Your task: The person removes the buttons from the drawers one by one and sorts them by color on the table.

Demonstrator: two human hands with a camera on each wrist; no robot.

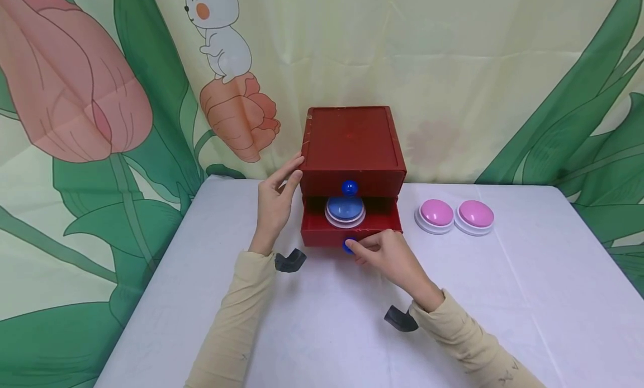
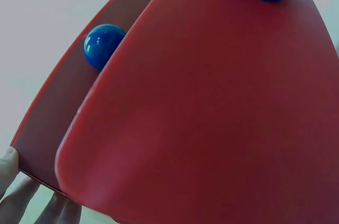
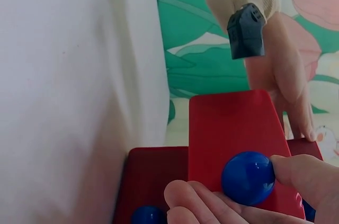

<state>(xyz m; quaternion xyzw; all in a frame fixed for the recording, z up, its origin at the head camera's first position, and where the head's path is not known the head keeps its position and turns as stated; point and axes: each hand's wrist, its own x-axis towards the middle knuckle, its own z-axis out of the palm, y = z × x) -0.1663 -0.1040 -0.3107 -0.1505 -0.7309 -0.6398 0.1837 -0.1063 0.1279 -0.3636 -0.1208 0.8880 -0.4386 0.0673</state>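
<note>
A red drawer box (image 1: 349,136) stands at the back of the table. The drawer (image 1: 322,239) under the top one is pulled out, and a blue dome-topped button (image 1: 345,208) on a white base sits in it. My right hand (image 1: 389,256) pinches that drawer's blue knob (image 3: 248,178) between thumb and fingers. My left hand (image 1: 275,203) rests against the box's left side, its fingers fairly straight and its thumb near the front edge. The top drawer's knob (image 1: 349,188) is free. In the right wrist view, another knob (image 3: 148,216) shows on a shut lower drawer front, hidden from the head view.
Two pink dome-topped buttons, one nearer (image 1: 436,214) and one farther right (image 1: 475,216), sit on white bases right of the box. A printed curtain (image 1: 443,69) hangs behind the white-covered table (image 1: 322,332). Each wrist bears a black device, the right one (image 1: 401,318) close over the table.
</note>
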